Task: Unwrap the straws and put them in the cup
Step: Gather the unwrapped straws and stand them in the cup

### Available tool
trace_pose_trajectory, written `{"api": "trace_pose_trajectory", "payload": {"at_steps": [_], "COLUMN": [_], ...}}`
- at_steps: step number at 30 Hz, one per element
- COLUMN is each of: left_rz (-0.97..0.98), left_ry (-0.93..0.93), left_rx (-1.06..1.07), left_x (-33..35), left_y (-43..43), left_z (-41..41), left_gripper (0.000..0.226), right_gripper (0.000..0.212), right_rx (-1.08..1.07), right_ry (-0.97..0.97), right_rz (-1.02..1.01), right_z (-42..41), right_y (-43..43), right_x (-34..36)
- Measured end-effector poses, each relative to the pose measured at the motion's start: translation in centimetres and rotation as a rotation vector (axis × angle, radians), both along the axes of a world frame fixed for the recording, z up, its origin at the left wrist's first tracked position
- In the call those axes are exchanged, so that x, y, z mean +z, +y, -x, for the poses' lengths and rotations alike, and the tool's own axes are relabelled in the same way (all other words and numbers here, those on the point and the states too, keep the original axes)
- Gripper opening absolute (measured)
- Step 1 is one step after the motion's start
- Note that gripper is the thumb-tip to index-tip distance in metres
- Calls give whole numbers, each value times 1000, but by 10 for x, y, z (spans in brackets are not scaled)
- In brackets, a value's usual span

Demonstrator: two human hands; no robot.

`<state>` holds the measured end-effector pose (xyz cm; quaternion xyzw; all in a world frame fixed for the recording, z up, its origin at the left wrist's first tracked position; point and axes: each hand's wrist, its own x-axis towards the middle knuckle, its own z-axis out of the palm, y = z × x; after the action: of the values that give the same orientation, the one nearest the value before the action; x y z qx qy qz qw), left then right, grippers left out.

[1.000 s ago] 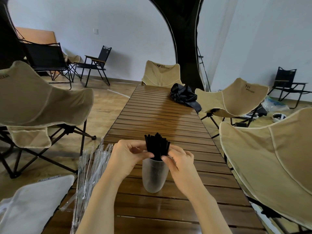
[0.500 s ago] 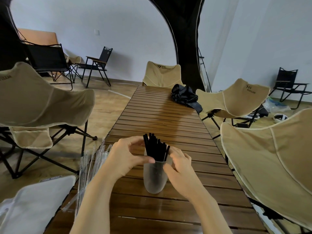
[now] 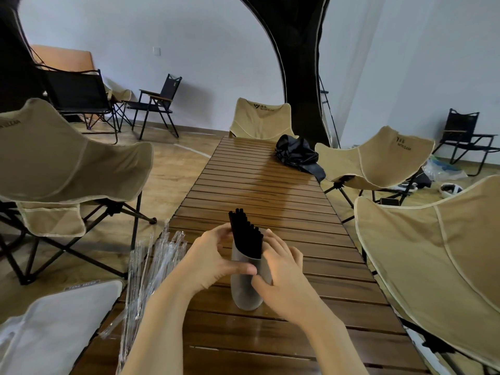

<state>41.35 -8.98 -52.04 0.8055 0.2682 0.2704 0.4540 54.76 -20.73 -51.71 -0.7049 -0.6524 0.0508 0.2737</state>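
Frosted cup (image 3: 247, 290) upright on slatted wood table (image 3: 270, 190), black straws (image 3: 246, 235) bunched inside, tops leaning left. Left hand (image 3: 213, 259) & right hand (image 3: 284, 274) both wrapped round the cup w/ fingers on it. Empty clear wrappers (image 3: 151, 269) lie left of cup at table edge.

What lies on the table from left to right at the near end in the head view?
Clear wrappers → left hand → cup holding the black straws → right hand.
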Motion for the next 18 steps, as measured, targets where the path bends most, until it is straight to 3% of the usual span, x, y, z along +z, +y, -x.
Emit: {"api": "trace_pose_trajectory", "payload": {"at_steps": [5,9,13,18], "left_rz": [-2,-56,-100,-116], "left_ry": [-167,-390,-443,-507], "left_rx": [-23,42,84,137], "left_x": [7,16,21,20], "left_y": [-4,-4,-5,-2], "left_z": [-4,-9,-15,-15], "left_gripper": [56,52,34,27], "right_gripper": [60,61,58,51], "right_rx": [-27,-58,-11,-79], "right_ry": [70,104,119,196], "right_rz": [24,58,79,100], "right_z": [-3,-1,4,7], "right_y": [-3,-5,-7,-8], "right_x": [6,10,15,17]}}
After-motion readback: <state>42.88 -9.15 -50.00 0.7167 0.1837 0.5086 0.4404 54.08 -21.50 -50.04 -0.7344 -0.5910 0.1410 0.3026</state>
